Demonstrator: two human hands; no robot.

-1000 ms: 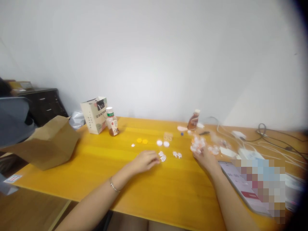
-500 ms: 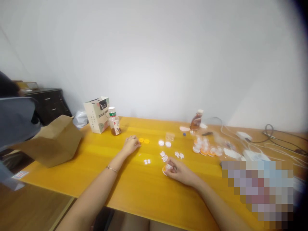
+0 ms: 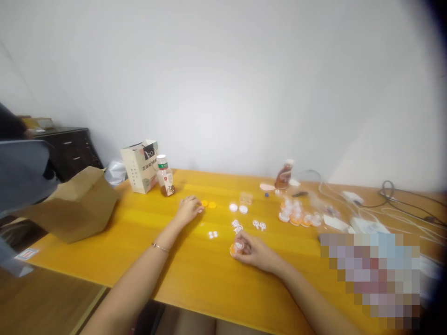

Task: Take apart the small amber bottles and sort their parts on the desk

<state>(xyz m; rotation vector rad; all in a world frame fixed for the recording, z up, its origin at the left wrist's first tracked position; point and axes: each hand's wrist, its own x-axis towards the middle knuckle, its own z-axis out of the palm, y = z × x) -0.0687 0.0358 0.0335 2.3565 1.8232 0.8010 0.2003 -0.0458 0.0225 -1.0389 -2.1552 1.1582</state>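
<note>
My left hand point(image 3: 189, 210) rests on the table with its fingers loosely bent and apart, holding nothing I can see. Its fingertips are beside two flat orange discs point(image 3: 212, 204). Nearer me, my right hand point(image 3: 258, 252) closes its fingers and thumb on a small round orange-and-white piece point(image 3: 236, 250), partly hidden by the fingers. Just beyond that hand lie white cut-out parts point(image 3: 236, 225), with more white cut-out parts point(image 3: 259, 225) to the right. Several small white discs point(image 3: 213, 234) sit between my hands. Two white round caps point(image 3: 233, 207) are farther back, by clear pieces point(image 3: 246, 198).
Clear-and-orange round pieces point(image 3: 296, 215) cluster at the right, near cables point(image 3: 389, 190) and a brown bottle point(image 3: 284, 175). A drink bottle point(image 3: 165, 179) and paper bag point(image 3: 140, 168) stand back left. A brown bag point(image 3: 82, 204) is at the left, beside another person's sleeve point(image 3: 24, 167).
My right hand has shifted slightly left with the orange-and-white piece, which now shows more beyond the fingertips. My left hand stays by the orange discs.
</note>
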